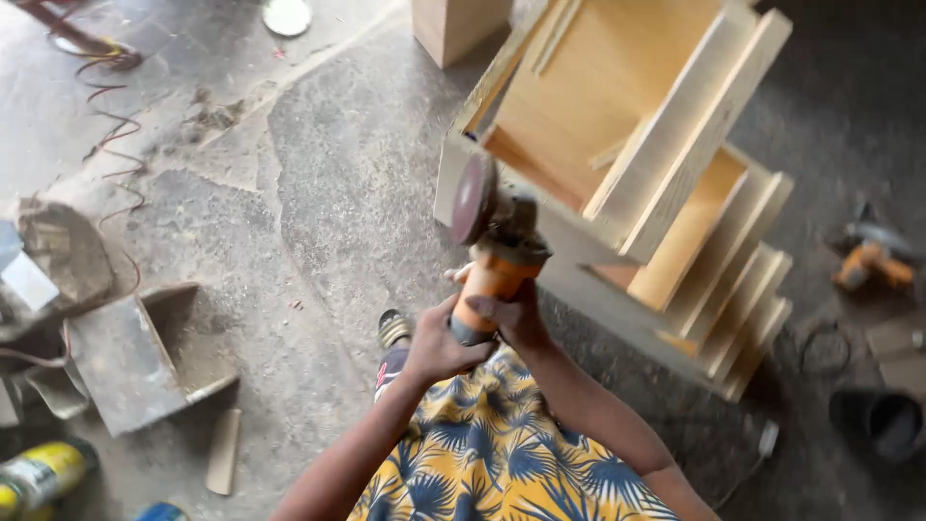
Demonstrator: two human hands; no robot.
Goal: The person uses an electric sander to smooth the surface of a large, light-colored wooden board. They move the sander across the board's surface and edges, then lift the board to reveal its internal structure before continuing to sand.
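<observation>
Gripping: orange angle grinder point(492, 280) is clasped at centre frame, left hand point(436, 342) and right hand point(516, 318) closed around its body.
Handling: judged heavy, rigid; disc point(473, 200) kept beside wooden shelf unit point(617, 145).

Single head view: you look steeply down from standing height past own chest. Hands point(482, 333) close, low centre; wooden shelf unit point(637, 164) just beyond, concrete floor point(318, 193) filling rest.
</observation>
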